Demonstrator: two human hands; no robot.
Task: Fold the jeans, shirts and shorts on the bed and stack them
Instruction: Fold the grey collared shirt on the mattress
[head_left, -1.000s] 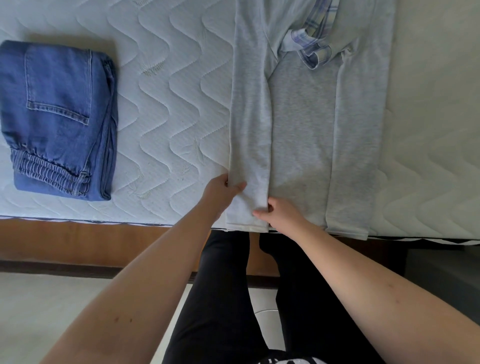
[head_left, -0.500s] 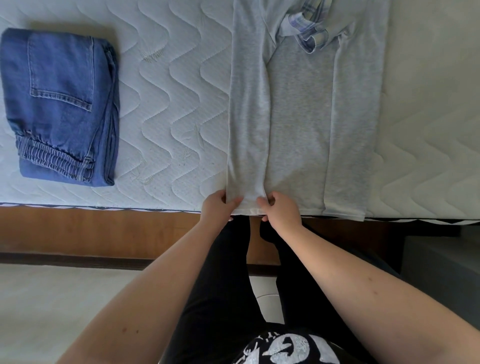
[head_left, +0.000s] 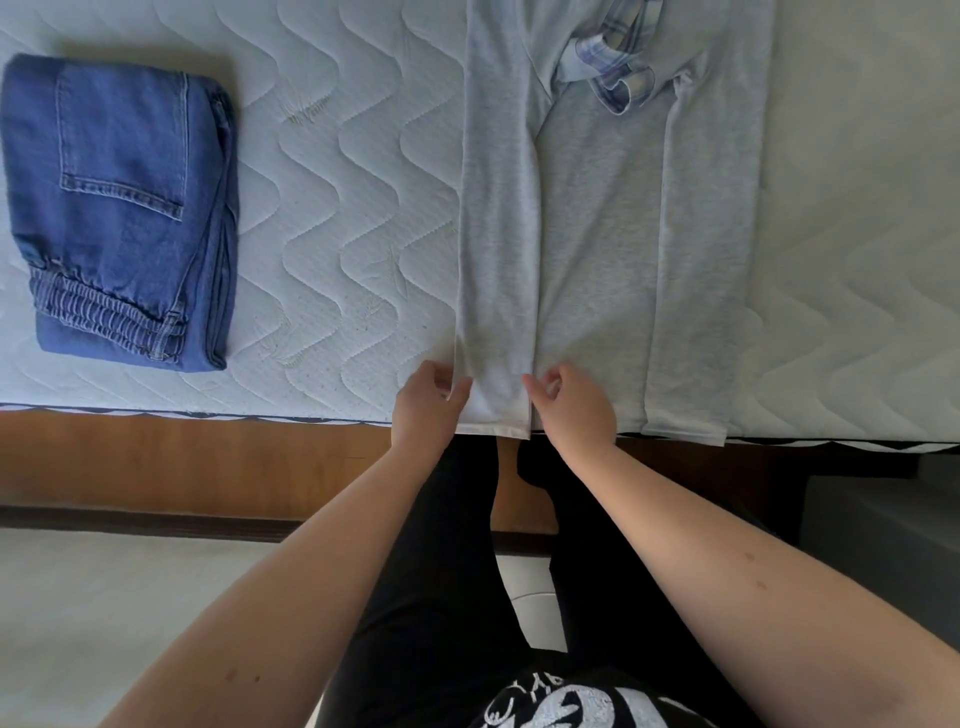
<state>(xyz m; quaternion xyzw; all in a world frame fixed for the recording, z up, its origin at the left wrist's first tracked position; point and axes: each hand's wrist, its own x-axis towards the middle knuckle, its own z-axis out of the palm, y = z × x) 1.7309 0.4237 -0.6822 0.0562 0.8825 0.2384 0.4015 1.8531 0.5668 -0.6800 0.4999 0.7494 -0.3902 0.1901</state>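
Two garments lie on the bed (head_left: 337, 218), whose quilted white mattress cover is stitched in wavy lines. Folded jeans (head_left: 117, 208) sit far to the left, well apart from both hands: a thick blue denim block with a back pocket facing up and a gathered elastic hem at its near edge. A strip of pale plaid cloth (head_left: 615, 78) curls over the far end of the grey shirt (head_left: 597, 249), near its neckline; what garment it belongs to cannot be told. Below the mattress edge runs a brown wooden bed frame (head_left: 182, 457), and beyond it a pale floor.

The grey shirt lies flat lengthwise in the middle of the bed, its hem at the near mattress edge. Both long sides are folded inward as narrow panels, leaving a darker heathered band between them. The left hand (head_left: 423, 408) pinches the outer edge of the left panel close to the hem, thumb and fingers curled on the cloth. The right hand (head_left: 574, 408) is at the inner edge of that same panel, fingers curled with the thumb tip at the fabric; it appears to pinch it. The knit looks soft and smooth, with a white-toned hem.
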